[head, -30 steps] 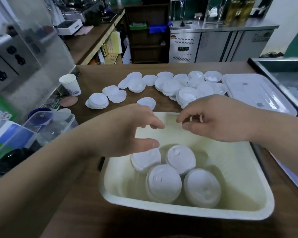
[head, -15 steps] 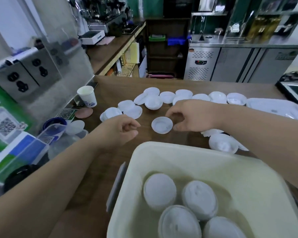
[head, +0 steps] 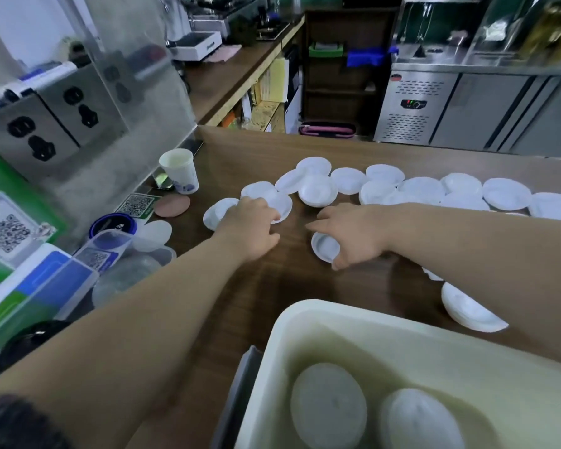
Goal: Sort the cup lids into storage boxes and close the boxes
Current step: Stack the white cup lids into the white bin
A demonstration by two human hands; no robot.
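Cup lids (head: 421,189) are spread in a loose row across the far part of the wooden counter (head: 256,150), and two further lids (head: 327,406) are seen lying in the cream storage box (head: 337,311) at the near edge. A single lid (head: 323,246) is pinched by the right hand (head: 357,234), with the thumb at its near rim and the fingers curled over its far rim. It lies flat and hollow side up, low on the counter. The left hand (head: 251,228) is laid over an overlapping lid (head: 280,205) at the row's left end, but whether that lid is gripped cannot be told. From both hands the box lies back toward the person and somewhat to the right. The right hand is therefore judged the nearer, and a short draw toward the body is called for.
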